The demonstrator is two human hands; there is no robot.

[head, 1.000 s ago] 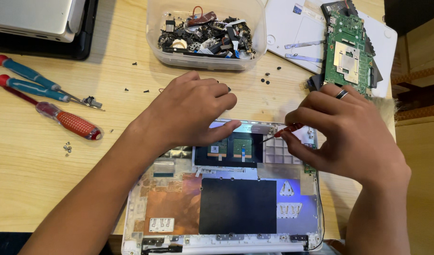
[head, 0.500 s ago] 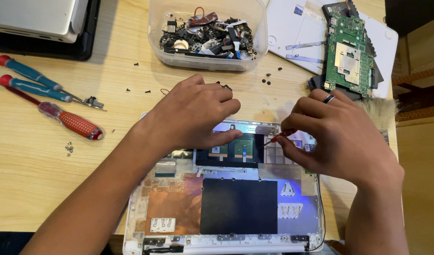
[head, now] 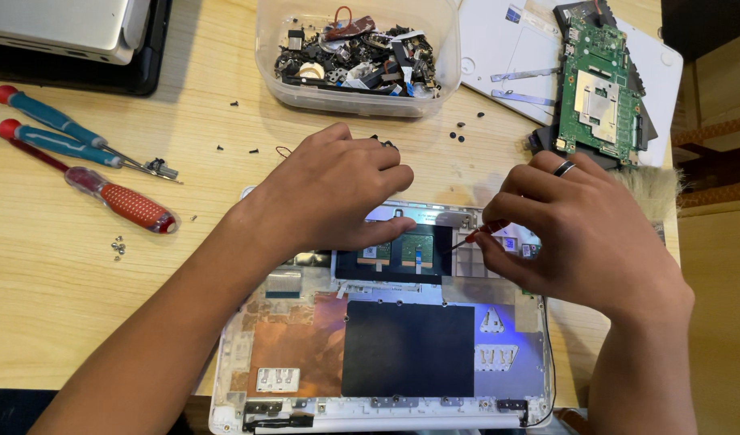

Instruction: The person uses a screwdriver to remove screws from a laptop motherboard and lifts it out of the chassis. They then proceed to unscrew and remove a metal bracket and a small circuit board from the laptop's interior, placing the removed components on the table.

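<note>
Right now I have the opened white laptop shell [head: 386,354] at the near middle of the pale wooden surface [head: 80,306], its copper shielding and black square pad facing up. My left hand [head: 329,193] lies flat across the shell's far edge, fingers pressing beside the small dark circuit board [head: 398,254]; its grip holds nothing. My right hand [head: 583,234] is pinched closed around a thin red-handled screwdriver [head: 476,235], the tip pointing left at that board's right edge.

To do this well, I judge the tip should stay square on the fastener, with light downward pressure, while the left hand keeps the shell from sliding.

I cannot see the tip's contact point; the fingers cover most of the tool, and the shell's near edge is cut off. Farther out lie a clear plastic tub of small parts [head: 358,56], a green circuit board [head: 599,89] and three red-and-blue screwdrivers [head: 88,173].
</note>
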